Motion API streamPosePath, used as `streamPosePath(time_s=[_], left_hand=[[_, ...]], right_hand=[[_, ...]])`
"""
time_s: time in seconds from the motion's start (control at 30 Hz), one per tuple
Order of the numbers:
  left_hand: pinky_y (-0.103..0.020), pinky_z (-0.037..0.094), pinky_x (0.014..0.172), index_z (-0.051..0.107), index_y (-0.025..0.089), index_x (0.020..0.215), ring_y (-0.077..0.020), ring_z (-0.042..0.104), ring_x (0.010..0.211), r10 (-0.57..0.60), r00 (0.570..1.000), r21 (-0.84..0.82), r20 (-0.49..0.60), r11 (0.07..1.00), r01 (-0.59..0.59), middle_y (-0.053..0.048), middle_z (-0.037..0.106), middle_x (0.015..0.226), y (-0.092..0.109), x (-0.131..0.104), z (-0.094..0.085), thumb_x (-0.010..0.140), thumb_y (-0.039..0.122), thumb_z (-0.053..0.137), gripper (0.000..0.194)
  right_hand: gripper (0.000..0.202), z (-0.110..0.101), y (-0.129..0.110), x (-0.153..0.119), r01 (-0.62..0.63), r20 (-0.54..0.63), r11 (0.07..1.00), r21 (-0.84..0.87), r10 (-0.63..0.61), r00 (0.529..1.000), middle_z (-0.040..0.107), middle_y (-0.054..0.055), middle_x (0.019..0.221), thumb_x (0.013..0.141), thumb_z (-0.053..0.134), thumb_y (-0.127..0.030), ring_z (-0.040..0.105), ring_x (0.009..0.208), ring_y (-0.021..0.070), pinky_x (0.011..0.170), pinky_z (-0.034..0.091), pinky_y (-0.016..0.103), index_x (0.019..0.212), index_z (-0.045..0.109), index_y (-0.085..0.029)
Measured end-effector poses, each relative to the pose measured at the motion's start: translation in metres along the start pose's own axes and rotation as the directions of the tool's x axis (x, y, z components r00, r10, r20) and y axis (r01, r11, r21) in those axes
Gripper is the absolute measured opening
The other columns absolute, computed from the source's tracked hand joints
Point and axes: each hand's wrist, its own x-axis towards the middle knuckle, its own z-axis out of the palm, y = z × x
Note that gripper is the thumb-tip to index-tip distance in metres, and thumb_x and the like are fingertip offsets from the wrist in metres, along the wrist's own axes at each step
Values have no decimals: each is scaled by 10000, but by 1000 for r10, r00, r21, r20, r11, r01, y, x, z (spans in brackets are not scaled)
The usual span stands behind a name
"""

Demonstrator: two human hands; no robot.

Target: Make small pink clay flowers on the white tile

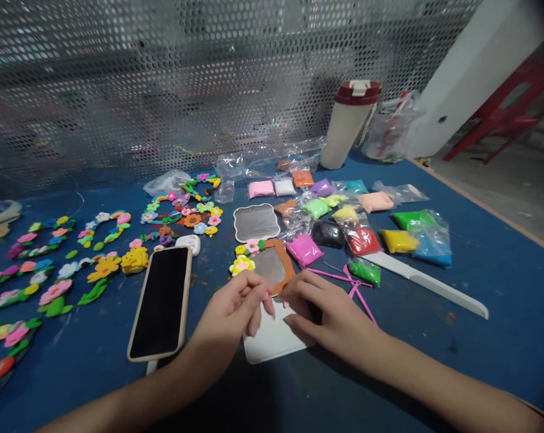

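Observation:
My left hand (240, 305) is closed, its thumb and forefinger pinching a tiny piece of pink clay (266, 296). Close by on the right, my right hand (323, 304) has its fingers curled and its thumb apart from them. A small pink bit shows near its fingertips; whether they touch it, I cannot tell. Both hands are over a white rectangular board (276, 346). Just beyond them lies a small mirror (284, 264) with brown clay along its frame and clay flowers (243, 264) at its left corner.
Behind stands an undecorated mirror (256, 222). Clay packets (304, 249), pink sticks (353, 282) and a white comb (429, 282) lie to the right. On the left are a phone (161, 304), an earphone case (189, 243) and flower-decorated pieces (104, 264). A tumbler (346, 129) stands at the back.

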Motion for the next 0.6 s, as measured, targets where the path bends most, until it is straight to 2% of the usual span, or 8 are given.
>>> streamPosePath(time_s=[0.1,0.2,0.33,0.4,0.6], left_hand=[[-184,288,429,512,163,627,-56,375,401,-40,999,14,23,999,40,68,474,463,2,-1,0,744,326,637,236],[-181,336,439,542,161,705,-72,436,429,-76,997,23,18,997,76,70,496,487,4,-2,2,689,285,687,191],[-201,398,473,580,140,915,-96,509,472,-80,996,3,38,997,80,21,603,586,4,-1,2,778,299,604,211],[-201,392,470,582,137,935,-86,509,458,-73,996,-29,53,997,75,-4,643,654,2,0,1,815,320,556,220],[-176,302,420,521,158,639,-44,397,364,-87,994,-36,60,995,89,58,525,473,-3,3,-2,768,379,620,275]], right_hand=[[245,-2,-4,0,-11,-12,999,30,11,1000,566,33,953,764,605,-95,536,881,173,751,453,313,982,573,-201],[259,-4,-6,-1,-1,-1,999,46,1,1000,572,31,967,747,609,-78,533,908,169,776,445,310,977,571,-193],[241,-5,-6,-1,37,12,999,30,-38,999,564,15,931,741,600,-52,524,850,150,716,441,272,928,564,-198],[257,-6,-7,-2,47,13,998,32,-48,999,557,16,930,731,587,-35,523,831,145,699,440,265,928,562,-198],[309,-7,-10,-3,43,-9,998,53,-43,999,564,36,953,695,542,4,531,912,170,794,438,314,947,561,-174]])
